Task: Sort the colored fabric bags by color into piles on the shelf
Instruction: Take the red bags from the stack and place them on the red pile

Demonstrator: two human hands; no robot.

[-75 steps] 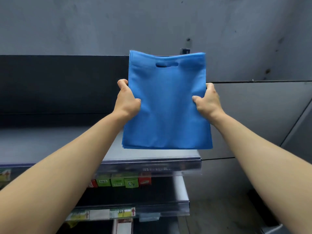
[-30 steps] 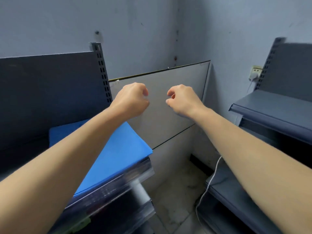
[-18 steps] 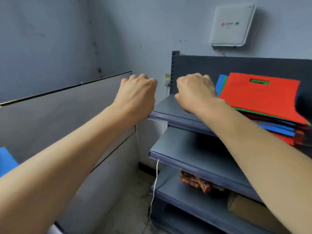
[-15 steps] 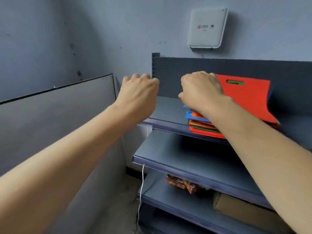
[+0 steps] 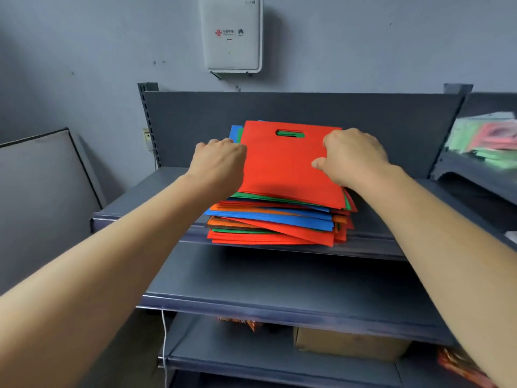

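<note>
Bags (image 5: 274, 219) in mixed colours sit stacked at 12 o'clock on the shelf (image 5: 134, 203); you've turned here with the blue one delivered. Your right hand (image 5: 355, 161) fingers pinch the red bag (image 5: 279, 163) on top; your left hand (image 5: 221, 161) fingers curl beside it, grip unclear.

Top bag (image 5: 282, 163): plain bright red, green showing through its handle slot | stack of bags (image 5: 274, 222) beneath: layers of red, blue, green and orange, all unpatterned | shelf (image 5: 279, 281): dark slate blue-grey | wall (image 5: 84, 51): pale grey-blue | wall box (image 5: 231, 35): white, small red logo | carton (image 5: 349, 343): brown
</note>
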